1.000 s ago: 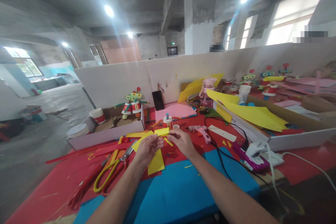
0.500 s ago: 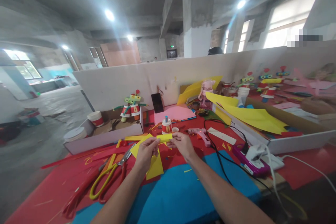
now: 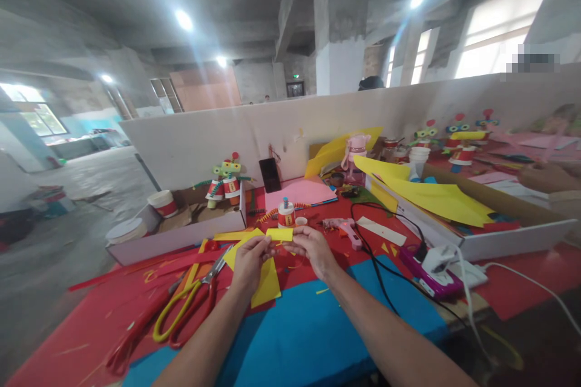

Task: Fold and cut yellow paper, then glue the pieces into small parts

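A small piece of yellow paper (image 3: 279,234) is held between my two hands, above the table. My left hand (image 3: 250,259) pinches its left end, and my right hand (image 3: 313,247) grips its right end with thumb and fingers. Just beyond it stands a red and white paper cup figure (image 3: 286,215) with coiled paper arms spread to both sides. Larger yellow paper (image 3: 267,283) lies under and beside my left hand. Scissors (image 3: 196,299) with one yellow and one red handle rest left of my left forearm. Right of my right hand lies a pink glue gun (image 3: 344,230).
A white box with cups and finished figures (image 3: 230,184) stands at the left. Another box (image 3: 508,247) with yellow sheets sits at the right. A purple power strip (image 3: 429,272) and cables lie before it. Blue sheet (image 3: 295,332) covers the near table; a white partition (image 3: 218,127) stands behind.
Both hands still hold the yellow paper. It now shows a flatter, more upright face to me, and the fingers have shifted slightly along it. The view has moved a little.
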A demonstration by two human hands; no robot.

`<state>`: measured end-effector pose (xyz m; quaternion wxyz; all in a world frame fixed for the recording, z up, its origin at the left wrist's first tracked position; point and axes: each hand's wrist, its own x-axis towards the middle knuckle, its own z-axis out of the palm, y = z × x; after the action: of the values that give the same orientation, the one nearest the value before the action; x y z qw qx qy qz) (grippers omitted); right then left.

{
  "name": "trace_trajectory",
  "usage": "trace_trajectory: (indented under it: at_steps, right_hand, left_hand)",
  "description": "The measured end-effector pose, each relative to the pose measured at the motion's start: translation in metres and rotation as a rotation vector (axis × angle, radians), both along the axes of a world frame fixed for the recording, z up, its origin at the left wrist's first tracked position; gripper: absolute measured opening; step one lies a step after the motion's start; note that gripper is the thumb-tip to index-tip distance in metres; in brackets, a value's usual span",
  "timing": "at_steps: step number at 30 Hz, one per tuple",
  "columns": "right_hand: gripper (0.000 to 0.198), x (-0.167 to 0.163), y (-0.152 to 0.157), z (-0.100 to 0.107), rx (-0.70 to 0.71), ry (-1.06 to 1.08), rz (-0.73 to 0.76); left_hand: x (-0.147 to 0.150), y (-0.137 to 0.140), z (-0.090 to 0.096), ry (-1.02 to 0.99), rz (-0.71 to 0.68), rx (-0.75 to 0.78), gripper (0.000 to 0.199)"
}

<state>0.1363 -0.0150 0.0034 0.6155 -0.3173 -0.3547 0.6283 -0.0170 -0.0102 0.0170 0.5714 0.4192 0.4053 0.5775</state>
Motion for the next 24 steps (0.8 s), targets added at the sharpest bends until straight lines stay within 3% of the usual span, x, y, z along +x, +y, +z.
trace_trajectory:
  at_steps: [5, 10, 14, 17, 24]
  right_hand:
    - [0.041, -0.0023, 0.0010, -0.0040, 0.039, -0.094, -0.048]
    - [0.049, 0.0040, 0.0046, -0.0047, -0.059, 0.021, -0.033]
    - [0.050, 0.0062, 0.0032, -0.0024, -0.114, 0.105, 0.029]
    - [0.049, 0.0063, 0.0016, -0.0004, -0.124, 0.121, 0.057]
    - [0.045, 0.0064, -0.0003, 0.0018, -0.052, -0.013, 0.006]
  left_hand:
    - [-0.0013, 0.0009, -0.0012, 0.125, -0.010, 0.068, 0.028]
    - [-0.0034, 0.0026, 0.0014, 0.294, -0.180, 0.107, 0.045]
    - [-0.0053, 0.0046, -0.0008, 0.361, -0.190, 0.138, 0.034]
    - [-0.0050, 0.0046, -0.0032, 0.353, -0.152, 0.164, 0.030]
    - [-0.0037, 0.0026, 0.0010, 0.242, -0.159, 0.066, 0.033]
